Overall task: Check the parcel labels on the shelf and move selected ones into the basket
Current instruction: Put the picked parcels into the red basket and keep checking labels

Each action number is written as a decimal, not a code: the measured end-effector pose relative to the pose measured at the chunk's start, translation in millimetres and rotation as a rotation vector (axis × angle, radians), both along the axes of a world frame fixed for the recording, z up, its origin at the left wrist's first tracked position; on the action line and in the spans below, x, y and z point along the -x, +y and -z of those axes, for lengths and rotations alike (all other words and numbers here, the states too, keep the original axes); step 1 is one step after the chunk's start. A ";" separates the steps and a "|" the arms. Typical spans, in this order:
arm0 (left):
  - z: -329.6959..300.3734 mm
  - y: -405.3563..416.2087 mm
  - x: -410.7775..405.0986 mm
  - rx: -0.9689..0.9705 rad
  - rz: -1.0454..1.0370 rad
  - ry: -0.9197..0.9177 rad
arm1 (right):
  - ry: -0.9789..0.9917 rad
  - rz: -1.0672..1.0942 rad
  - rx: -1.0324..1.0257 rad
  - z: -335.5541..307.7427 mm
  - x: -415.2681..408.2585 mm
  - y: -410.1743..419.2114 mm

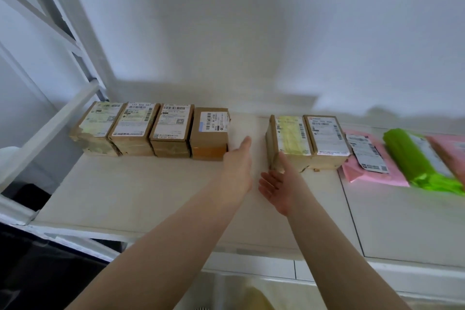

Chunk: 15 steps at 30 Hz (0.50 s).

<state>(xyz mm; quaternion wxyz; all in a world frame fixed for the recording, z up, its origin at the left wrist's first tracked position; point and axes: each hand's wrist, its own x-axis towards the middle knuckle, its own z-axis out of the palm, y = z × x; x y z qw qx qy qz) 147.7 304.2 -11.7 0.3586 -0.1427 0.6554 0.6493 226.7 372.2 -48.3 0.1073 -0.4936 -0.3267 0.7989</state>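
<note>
Several brown cardboard parcels with white labels stand in a row on the white shelf [141, 189]. Left group: several boxes, the rightmost being a box with a side barcode label [210, 133]. After a gap come a box with a yellowish label [289, 139] and another box [327, 137]. My left hand [237, 162] is flat with fingers together, beside the right face of the barcode-label box. My right hand [276, 184] is palm up, fingers apart, its thumb touching the front corner of the yellowish-label box. Neither hand holds anything.
A pink mailer bag [370, 158] with a white label, a green bag [417, 158] and another pink parcel [453, 153] lie at the right. A white shelf frame post [50, 128] slants at the left. Something pale yellow [256, 297] shows below the shelf edge.
</note>
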 end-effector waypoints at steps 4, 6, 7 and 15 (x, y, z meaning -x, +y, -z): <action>-5.6 31.3 -19.2 0.015 0.115 0.021 | -0.008 0.104 0.010 -2.0 -24.8 19.3; -4.6 46.6 -26.9 0.049 0.160 0.049 | 0.005 0.143 -0.004 -5.4 -30.5 28.7; -3.9 51.7 -29.5 0.063 0.174 0.072 | 0.005 0.150 -0.012 -6.7 -30.8 32.3; 14.5 68.4 -37.2 0.050 0.172 0.258 | -0.019 0.133 -0.068 -11.0 -27.0 45.7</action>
